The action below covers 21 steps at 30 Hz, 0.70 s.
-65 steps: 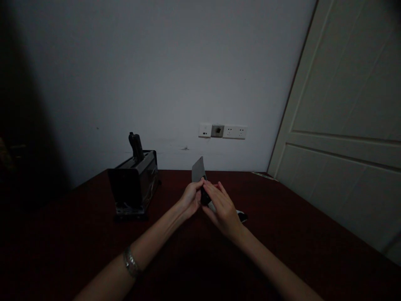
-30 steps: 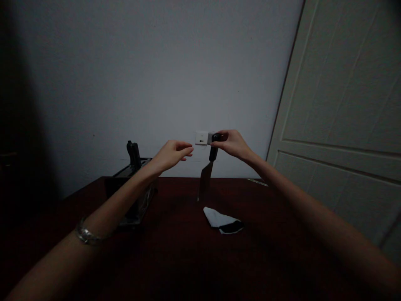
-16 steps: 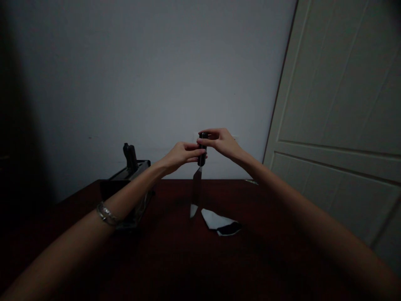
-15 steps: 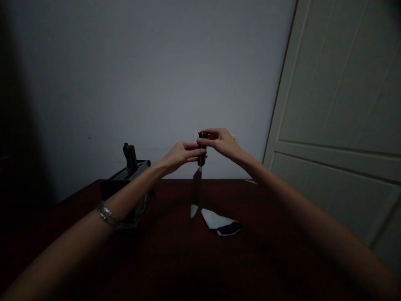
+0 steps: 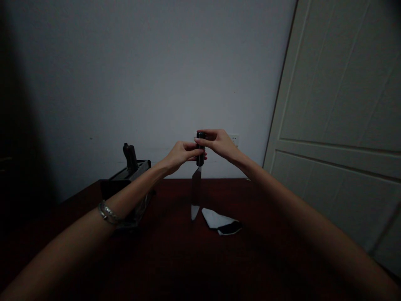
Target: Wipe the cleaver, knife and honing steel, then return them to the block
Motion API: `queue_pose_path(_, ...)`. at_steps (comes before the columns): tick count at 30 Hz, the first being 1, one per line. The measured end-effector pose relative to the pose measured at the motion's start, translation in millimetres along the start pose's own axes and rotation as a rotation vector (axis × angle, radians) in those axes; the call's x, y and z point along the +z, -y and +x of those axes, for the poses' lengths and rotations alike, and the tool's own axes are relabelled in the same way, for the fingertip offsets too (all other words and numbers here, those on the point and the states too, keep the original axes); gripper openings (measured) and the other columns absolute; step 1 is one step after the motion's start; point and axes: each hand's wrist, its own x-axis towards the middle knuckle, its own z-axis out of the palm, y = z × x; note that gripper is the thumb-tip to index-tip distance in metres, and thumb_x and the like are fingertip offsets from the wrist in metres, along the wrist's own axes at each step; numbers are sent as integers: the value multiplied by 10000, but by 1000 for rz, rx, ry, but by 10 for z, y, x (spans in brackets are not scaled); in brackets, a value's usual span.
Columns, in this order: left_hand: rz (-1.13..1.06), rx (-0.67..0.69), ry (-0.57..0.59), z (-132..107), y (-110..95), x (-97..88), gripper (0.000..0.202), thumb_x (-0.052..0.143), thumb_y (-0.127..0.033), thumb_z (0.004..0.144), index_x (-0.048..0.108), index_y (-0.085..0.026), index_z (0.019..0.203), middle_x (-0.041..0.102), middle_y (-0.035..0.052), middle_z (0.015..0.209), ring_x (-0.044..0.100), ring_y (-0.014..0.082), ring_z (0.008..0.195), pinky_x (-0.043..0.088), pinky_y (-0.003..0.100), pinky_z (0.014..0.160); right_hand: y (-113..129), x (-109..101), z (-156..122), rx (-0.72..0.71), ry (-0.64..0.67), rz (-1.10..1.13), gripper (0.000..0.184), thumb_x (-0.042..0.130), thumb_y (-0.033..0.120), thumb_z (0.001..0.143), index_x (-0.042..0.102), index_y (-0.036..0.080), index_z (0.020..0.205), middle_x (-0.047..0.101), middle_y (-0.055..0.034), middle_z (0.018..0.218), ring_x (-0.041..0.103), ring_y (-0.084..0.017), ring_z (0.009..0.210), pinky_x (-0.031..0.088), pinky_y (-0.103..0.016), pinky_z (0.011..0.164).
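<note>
A kitchen knife (image 5: 196,179) hangs point down above the dark red table, its shiny blade below and its black handle above. The fingers of my left hand (image 5: 180,156) are closed round the lower part of the handle. Higher up, my right hand (image 5: 219,142) pinches the handle near its top end. Close to the blade tip, a folded white and black cloth (image 5: 216,218) lies on the table. Behind my left forearm stands a black knife block (image 5: 142,166) with dark handles sticking up from it; my arm hides part of it.
The dark red table (image 5: 175,255) reaches back to a pale wall, where a socket (image 5: 234,139) shows behind my right hand. A light panelled door (image 5: 338,104) stands on the right. The scene is dim.
The knife's handle and both hands have shifted very slightly to the left, and the blade hangs a little straighter. Both hands keep their hold; the cloth and knife block stay put.
</note>
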Motion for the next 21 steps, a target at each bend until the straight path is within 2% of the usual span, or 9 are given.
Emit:
queue_pose_path(3, -20, 12, -28, -11, -47, -3, 113, 651, -137, 707, 674, -79, 802, 673, 107, 768, 639, 179, 721, 460, 339, 786, -19, 13, -35, 8, -2, 162, 540, 647, 325, 686, 529, 105, 1165, 648, -112, 1035, 593, -200, 942, 455, -359, 837)
queue_pose_path(6, -14, 41, -62, -57, -166, -126, 151, 657, -151, 707, 674, -82, 840, 673, 105, 793, 636, 181, 747, 450, 345, 807, -82, 154, -112, 25, -76, 249, 574, 606, 391, 732, 484, 113, 1219, 606, -132, 1130, 552, -215, 1053, 413, -382, 920)
queue_pose_path(8, -14, 58, -120, -119, -292, -299, 132, 646, -158, 721, 673, -80, 824, 672, 106, 788, 634, 175, 754, 448, 335, 812, -177, 383, -196, 78, -130, 273, 536, 558, 428, 768, 511, 102, 1192, 614, -147, 1112, 556, -221, 1057, 399, -396, 939)
queue_pose_path(11, 14, 109, -201, -225, -540, -612, 126, 603, -177, 767, 655, -70, 810, 665, 109, 784, 636, 167, 747, 455, 323, 810, -410, 869, -385, 170, -98, 331, 476, 503, 465, 794, 580, 104, 1096, 641, -158, 1054, 617, -226, 955, 438, -418, 894)
queue_pose_path(15, 86, 163, -277, -300, -928, -938, 170, 559, -233, 813, 613, -79, 859, 652, 102, 826, 636, 160, 783, 466, 313, 806, -788, 1469, -729, 247, -47, 270, 424, 448, 463, 823, 614, 138, 1040, 670, -127, 996, 639, -212, 905, 468, -409, 852)
queue_pose_path(17, 127, 174, -338, -316, -1126, -1065, 190, 532, -261, 833, 592, -89, 887, 645, 94, 839, 631, 155, 816, 468, 301, 801, -950, 1694, -901, 269, 16, 198, 430, 424, 461, 833, 619, 136, 1036, 675, -120, 983, 639, -212, 903, 467, -409, 851)
queue_pose_path(21, 201, 197, -441, -360, -1485, -1351, 220, 463, -279, 873, 569, -86, 875, 629, 79, 807, 619, 149, 829, 463, 290, 793, -1177, 2033, -1163, 276, 78, 82, 472, 408, 491, 826, 612, 136, 1061, 629, -122, 1096, 574, -231, 1040, 415, -420, 919)
